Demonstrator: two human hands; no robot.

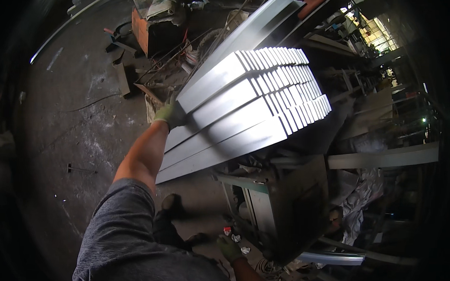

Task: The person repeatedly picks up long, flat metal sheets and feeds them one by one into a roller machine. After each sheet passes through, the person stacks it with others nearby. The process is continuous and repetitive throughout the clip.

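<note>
A stack of long silver metal profiles (221, 110) lies in several layers, their bright ends stepped toward the upper right. My left hand (170, 114), in a pale green glove, touches the left side of the stack with the arm stretched out. Its fingers are dark and partly hidden against the metal, so their grip does not show. Low in the view, my right hand (229, 248), gloved alike, hangs beside my body near a dark metal cabinet (297, 209). It appears empty, with loosely extended fingers.
An orange box (140, 32) with a sack (164, 8) on it stands beyond the stack. A bent metal piece (121, 79) lies on the stained floor (70, 128). Rightward are a long metal beam (385, 156) and crumpled sheeting (355, 211). Small scraps (236, 238) lie near my right hand.
</note>
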